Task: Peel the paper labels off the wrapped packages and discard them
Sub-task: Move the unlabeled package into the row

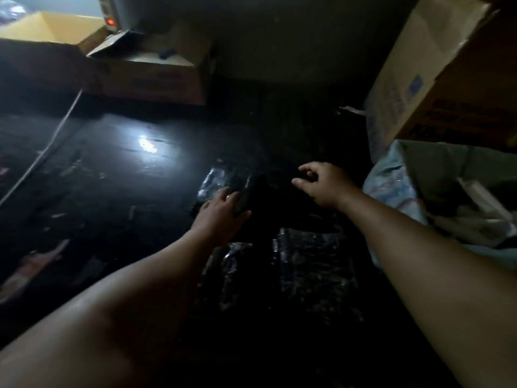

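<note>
The scene is very dark. A black plastic-wrapped package (pixel 221 180) lies on the dark floor in the middle. My left hand (pixel 221 211) rests on its near end with fingers spread flat. Another glossy wrapped package (pixel 313 264) lies closer to me, between my forearms, with a narrower one (pixel 235 264) beside it. My right hand (pixel 321 182) hovers to the right of the far package, fingers loosely curled and holding nothing that I can see. No paper label shows in the gloom.
A bag (pixel 397 186) with crumpled scraps inside stands at the right, under a large cardboard box (pixel 425 65). Open cardboard boxes (pixel 156 71) line the back left. A white cable (pixel 53 141) runs across the floor at left. Small scraps litter the floor.
</note>
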### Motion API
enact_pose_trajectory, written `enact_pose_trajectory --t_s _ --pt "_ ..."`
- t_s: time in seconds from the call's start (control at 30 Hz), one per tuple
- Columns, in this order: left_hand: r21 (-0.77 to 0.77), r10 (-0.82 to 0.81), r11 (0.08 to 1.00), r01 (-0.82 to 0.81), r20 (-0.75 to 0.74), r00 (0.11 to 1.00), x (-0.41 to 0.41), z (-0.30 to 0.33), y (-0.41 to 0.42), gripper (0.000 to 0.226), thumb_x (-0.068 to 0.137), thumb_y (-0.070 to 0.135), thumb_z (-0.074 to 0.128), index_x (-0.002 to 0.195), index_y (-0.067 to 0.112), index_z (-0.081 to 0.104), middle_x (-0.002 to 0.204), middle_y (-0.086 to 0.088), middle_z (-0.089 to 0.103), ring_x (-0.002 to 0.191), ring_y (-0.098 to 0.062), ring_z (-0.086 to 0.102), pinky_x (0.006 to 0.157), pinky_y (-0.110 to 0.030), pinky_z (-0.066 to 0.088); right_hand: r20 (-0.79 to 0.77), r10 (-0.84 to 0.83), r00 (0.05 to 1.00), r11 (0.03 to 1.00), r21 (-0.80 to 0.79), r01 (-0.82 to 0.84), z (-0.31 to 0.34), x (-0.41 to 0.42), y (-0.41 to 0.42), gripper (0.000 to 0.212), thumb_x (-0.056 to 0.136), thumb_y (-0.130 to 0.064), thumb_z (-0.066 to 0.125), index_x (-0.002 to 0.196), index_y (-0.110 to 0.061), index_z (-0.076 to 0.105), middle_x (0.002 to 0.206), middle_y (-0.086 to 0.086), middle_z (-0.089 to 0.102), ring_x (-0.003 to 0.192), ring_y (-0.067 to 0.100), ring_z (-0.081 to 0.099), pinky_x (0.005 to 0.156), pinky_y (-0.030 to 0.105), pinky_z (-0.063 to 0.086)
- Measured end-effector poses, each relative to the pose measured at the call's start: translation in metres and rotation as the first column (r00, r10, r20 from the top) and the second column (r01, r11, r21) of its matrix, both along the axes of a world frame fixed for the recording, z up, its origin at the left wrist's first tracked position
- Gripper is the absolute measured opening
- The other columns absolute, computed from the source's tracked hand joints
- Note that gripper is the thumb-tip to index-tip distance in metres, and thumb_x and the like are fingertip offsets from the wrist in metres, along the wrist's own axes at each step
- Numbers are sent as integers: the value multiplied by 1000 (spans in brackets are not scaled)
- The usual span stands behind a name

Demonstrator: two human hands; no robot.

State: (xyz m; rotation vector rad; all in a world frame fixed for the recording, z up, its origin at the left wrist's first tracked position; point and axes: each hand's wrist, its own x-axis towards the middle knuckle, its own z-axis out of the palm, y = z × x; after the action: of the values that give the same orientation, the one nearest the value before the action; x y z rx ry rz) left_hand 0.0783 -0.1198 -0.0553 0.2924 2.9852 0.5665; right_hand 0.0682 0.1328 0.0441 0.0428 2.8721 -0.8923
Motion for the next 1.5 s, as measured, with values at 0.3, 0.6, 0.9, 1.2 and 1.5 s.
enact_pose_trajectory --t_s 0.3,0.6,0.9,1.2,1.5 --pt "-60 82 996 -73 169 982 17 -77 -164 72 95 59 45 154 22 27 165 -5 9 151 -20 7 121 -41 17 70 -81 994 994 -74 86 -90 -38 -137 57 87 -44 64 137 -21 50 145 10 37 129 24 45 95 21 29" --pt "-190 15 982 16 160 987 40 -124 -191 76 95 66 16 156 28 -5 162 2 -20 146 -14 -26 118 -35 -15 99 -311 945 940 -117 322 -150 -45 -170 67 88 -48 61 146 -37 29 156 7 11 137 26 34 102 29 32" --pt "-198 22 980 -2 99 995 41 -131 -192 79 90 69 8 157 28 -3 164 1 -16 148 -13 -23 121 -38 -9 145 -420 896 844 -300 444 -169 -41 -172 74 81 -57 66 143 -42 29 155 2 32 138 22 35 97 30 32" --pt "-154 25 988 -14 73 997 42 -131 -192 80 89 69 11 157 28 5 165 0 -10 149 -13 -17 122 -38 -6 31 -455 890 859 -246 448 -147 -50 -184 65 79 -53 69 137 -41 43 137 11 36 114 18 46 90 24 35" --pt "-127 17 992 -7 83 996 43 -127 -194 81 90 70 21 157 28 6 165 1 -8 149 -12 -16 122 -38 -6 -28 -486 873 792 -435 427 -114 -43 -198 60 79 -42 74 134 -27 56 139 -1 56 127 11 50 94 14 35"
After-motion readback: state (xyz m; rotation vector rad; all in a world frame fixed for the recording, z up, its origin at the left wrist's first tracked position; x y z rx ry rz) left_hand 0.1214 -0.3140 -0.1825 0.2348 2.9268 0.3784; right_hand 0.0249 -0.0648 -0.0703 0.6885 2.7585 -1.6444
